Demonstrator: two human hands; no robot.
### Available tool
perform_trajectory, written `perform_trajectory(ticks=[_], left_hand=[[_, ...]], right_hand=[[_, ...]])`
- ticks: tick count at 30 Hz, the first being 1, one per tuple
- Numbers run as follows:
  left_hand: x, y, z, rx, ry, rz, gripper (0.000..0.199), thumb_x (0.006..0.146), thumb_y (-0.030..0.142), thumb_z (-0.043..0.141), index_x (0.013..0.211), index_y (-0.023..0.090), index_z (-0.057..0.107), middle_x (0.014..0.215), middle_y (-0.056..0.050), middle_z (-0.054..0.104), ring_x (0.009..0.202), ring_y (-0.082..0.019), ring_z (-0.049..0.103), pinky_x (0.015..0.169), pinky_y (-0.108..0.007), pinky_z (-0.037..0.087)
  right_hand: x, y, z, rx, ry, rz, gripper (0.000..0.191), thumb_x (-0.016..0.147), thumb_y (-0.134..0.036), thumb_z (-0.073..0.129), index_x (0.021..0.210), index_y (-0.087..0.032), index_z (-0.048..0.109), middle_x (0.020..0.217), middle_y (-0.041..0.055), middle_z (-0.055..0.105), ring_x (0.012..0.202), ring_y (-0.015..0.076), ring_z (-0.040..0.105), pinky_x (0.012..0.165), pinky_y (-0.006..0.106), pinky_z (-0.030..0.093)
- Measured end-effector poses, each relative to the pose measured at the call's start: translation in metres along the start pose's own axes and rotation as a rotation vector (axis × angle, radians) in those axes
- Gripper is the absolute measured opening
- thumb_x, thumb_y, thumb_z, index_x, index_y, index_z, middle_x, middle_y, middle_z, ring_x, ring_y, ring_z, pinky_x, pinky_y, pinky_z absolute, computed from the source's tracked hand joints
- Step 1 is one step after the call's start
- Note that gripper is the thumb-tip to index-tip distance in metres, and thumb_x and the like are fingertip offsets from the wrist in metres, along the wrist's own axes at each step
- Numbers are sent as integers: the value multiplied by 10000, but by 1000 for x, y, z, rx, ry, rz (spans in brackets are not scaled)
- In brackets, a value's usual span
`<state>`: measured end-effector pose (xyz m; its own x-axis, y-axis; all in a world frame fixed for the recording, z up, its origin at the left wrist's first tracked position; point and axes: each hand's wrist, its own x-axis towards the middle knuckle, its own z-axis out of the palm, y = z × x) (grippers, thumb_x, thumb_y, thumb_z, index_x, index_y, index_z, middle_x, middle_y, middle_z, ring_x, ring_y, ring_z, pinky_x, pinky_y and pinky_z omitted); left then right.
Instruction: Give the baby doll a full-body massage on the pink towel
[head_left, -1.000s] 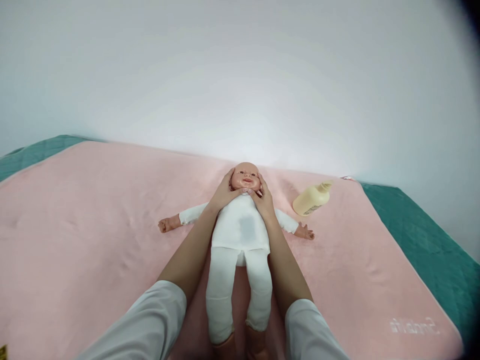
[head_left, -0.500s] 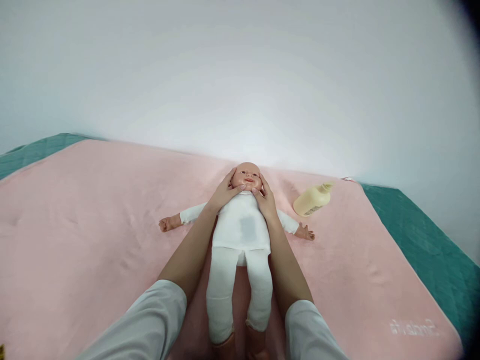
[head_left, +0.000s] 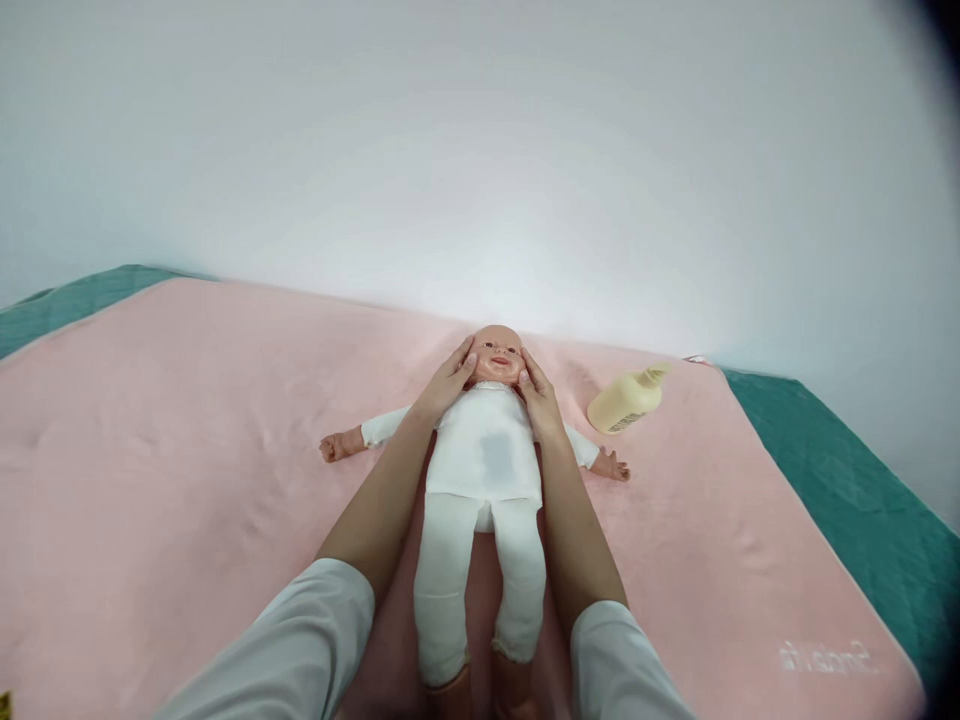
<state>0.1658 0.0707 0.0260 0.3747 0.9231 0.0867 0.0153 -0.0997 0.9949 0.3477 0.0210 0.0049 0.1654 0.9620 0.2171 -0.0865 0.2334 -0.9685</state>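
Observation:
A baby doll [head_left: 484, 450] in a white top and white leggings lies on its back on a pink cloth [head_left: 225, 460], head away from me, arms spread to the sides. My left hand [head_left: 450, 382] cups the left side of the doll's head, thumb on its cheek. On the right side of the head rests my right hand [head_left: 537, 388], its thumb by the jaw. Both hands hold the head between them, fingertips partly hidden behind it. A greyish patch shows on the doll's top.
Right of the doll, a pale yellow pump bottle [head_left: 626, 400] leans on the pink cloth. Green fabric [head_left: 847, 470] shows beyond the cloth's right and far left edges. A pale wall [head_left: 480, 150] rises behind. A small yellow item is cut off at the lower left corner.
Both thumbs have moved outward and up, from the doll's chin to the sides of its cheeks and jaw. The doll and bottle have hardly moved.

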Motion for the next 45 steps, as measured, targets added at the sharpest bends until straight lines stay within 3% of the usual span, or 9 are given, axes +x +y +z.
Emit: perform_trajectory(ticks=[5, 10, 15, 19, 27, 38, 45], left_hand=[[-3, 5, 1, 21, 7, -35, 817, 903, 671, 452, 1560, 223, 262, 1604, -66, 297, 1461, -264, 327, 1179, -365, 321], [0, -2, 1, 47, -23, 2, 906, 850, 632, 584, 1572, 234, 208, 1617, -80, 266, 1468, -290, 306, 1193, -391, 301], [4, -14, 3, 22, -61, 58, 1086, 759, 541, 738, 1584, 226, 107, 1615, -124, 253, 1460, -322, 312, 1199, -446, 284], [5, -18, 5, 8, -53, 71, 1087, 735, 478, 777, 1578, 240, 133, 1604, -127, 276, 1445, -324, 341, 1190, -457, 299], [7, -17, 5, 2, -19, 68, 1081, 724, 478, 781, 1570, 185, 175, 1603, -149, 270, 1454, -333, 320, 1196, -450, 291], [1, -6, 4, -45, -55, -2, 973, 810, 462, 706, 1575, 230, 151, 1581, -129, 333, 1386, -290, 445, 1133, -414, 400], [1, -3, -2, -4, -33, -2, 914, 818, 512, 683, 1565, 231, 238, 1561, -88, 384, 1401, -281, 425, 1149, -388, 374]], right_hand=[[-2, -9, 5, -28, 18, 4, 764, 796, -556, 689, 1451, -242, 454, 1523, 43, 454, 1388, 245, 468, 1184, 420, 378], [-5, -15, 10, -98, 37, 18, 870, 720, -547, 754, 1466, -244, 424, 1560, 64, 392, 1384, 276, 466, 1163, 443, 403], [-5, -11, 13, -141, 41, 14, 892, 714, -535, 749, 1481, -266, 380, 1578, 64, 357, 1374, 258, 474, 1158, 427, 406], [-5, -8, 14, -165, 44, 0, 860, 734, -508, 731, 1479, -272, 371, 1566, 59, 374, 1375, 254, 469, 1135, 420, 429], [-5, -7, 15, -168, 91, -24, 792, 735, -481, 724, 1435, -244, 441, 1536, 73, 423, 1366, 256, 477, 1120, 422, 442], [-4, -12, 13, -135, 81, -11, 820, 731, -563, 723, 1443, -259, 452, 1547, 52, 417, 1402, 241, 439, 1185, 423, 364], [-3, -13, 7, -73, 37, -11, 790, 772, -588, 687, 1441, -230, 468, 1530, 65, 442, 1372, 257, 482, 1162, 427, 400]])
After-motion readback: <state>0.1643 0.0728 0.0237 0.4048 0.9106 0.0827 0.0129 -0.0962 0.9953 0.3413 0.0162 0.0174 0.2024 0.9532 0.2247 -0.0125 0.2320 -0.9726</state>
